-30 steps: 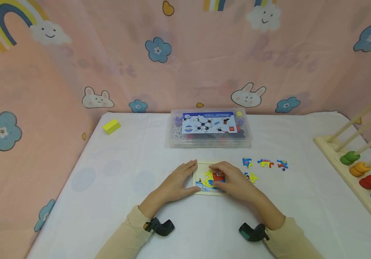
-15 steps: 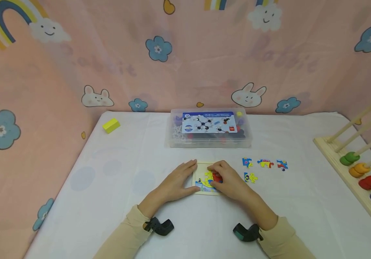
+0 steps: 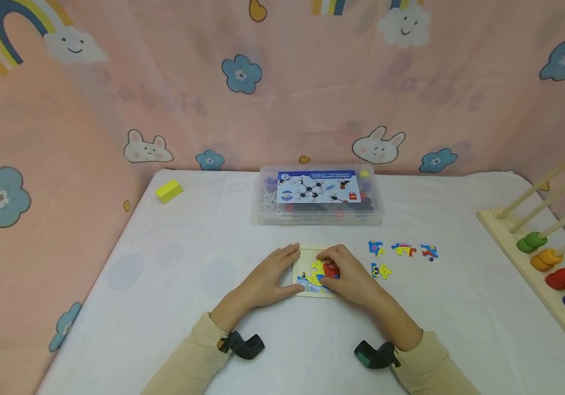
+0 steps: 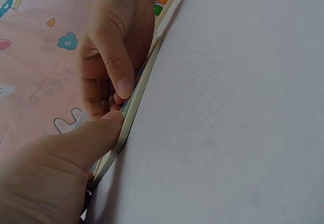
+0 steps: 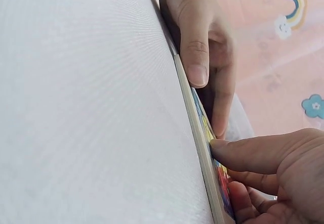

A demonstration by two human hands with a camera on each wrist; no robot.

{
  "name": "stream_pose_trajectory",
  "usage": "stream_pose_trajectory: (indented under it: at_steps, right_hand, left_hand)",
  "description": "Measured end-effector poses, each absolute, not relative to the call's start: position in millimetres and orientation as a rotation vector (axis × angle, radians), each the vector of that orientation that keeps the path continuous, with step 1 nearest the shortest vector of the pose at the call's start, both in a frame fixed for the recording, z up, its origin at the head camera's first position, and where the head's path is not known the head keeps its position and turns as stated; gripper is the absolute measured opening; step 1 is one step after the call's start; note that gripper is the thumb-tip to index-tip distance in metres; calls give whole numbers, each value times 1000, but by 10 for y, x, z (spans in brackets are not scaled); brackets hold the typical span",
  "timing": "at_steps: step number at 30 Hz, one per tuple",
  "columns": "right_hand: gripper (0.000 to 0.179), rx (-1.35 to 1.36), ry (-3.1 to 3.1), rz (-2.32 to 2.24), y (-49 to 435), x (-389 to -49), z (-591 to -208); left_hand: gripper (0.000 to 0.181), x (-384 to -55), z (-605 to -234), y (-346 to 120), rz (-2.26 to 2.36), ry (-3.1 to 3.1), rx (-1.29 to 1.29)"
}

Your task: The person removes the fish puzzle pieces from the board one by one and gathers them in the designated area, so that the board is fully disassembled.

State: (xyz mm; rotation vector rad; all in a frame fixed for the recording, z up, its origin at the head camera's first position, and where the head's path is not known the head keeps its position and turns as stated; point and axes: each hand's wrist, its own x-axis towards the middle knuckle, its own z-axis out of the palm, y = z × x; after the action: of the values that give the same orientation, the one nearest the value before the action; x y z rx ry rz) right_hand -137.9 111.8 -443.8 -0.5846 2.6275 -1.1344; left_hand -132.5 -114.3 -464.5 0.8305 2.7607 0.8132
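Note:
A small wooden jigsaw board [image 3: 307,254] lies on the white table, its lower part filled with colourful pieces. My left hand [image 3: 265,278] braces its left side, fingers fairly straight toward the top corner and thumb on the lower left edge. Over the right half is my right hand [image 3: 356,278], thumb and curled fingers pinching a red puzzle piece [image 3: 331,271] at the board's surface; the hand hides part of it. In the right wrist view, the right thumb [image 5: 243,153] reaches the picture, and the left thumb [image 5: 196,64] lies along the board's edge.
Several loose puzzle pieces [image 3: 404,249] lie right of the board. Behind it stands a clear plastic box [image 3: 319,215] with a molecule-model label. A yellow block [image 3: 169,191] sits at the far left; a wooden peg stand [image 3: 497,225] with coloured discs occupies the right edge.
My right hand has shifted slightly left on the board, uncovering the loose pieces beside it a little more, then held there. My left hand has stayed in place.

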Motion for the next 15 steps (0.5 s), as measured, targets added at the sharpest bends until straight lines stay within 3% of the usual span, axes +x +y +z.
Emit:
stream_pose_trajectory:
  at_steps: [15]
  right_hand:
    - [42,-625,2628,-1219,1146,-1364,-4510]
  left_hand:
    - [79,-1330,-4661,-1150,809,2765,849]
